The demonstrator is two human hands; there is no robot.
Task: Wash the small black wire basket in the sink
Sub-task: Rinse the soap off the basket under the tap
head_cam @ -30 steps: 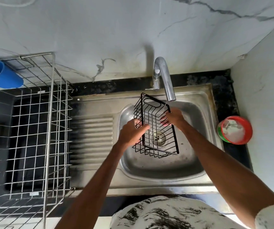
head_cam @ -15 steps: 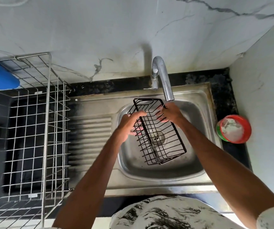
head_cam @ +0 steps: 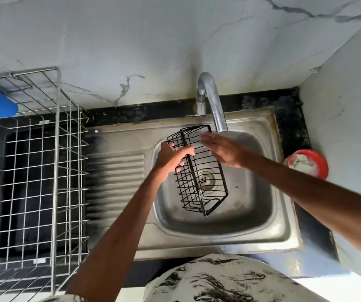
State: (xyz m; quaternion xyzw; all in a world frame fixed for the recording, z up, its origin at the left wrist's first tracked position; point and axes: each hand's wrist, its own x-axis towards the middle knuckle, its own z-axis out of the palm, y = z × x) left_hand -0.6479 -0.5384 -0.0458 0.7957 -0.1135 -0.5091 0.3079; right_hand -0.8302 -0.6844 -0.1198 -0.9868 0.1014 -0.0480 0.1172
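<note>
Black wire basket (head_cam: pixel 201 177) hangs tilted over the sink (head_cam: pixel 251 212) bowl, just under the tap (head_cam: pixel 215 105). Left hand (head_cam: pixel 170 155) grips its side wires; right hand (head_cam: pixel 225 150) lies flat, fingers straight, across the top end. Looks like the rubbing-and-rinsing step. Next, it wants turning so the lower end gets reached.

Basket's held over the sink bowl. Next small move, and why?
Likely slide the right hand down along the basket wires to rub them. The left hand has a grip on the rim, holding it tilted over the sink, and the right hand's straight fingers lie against the end under the tap.
</note>
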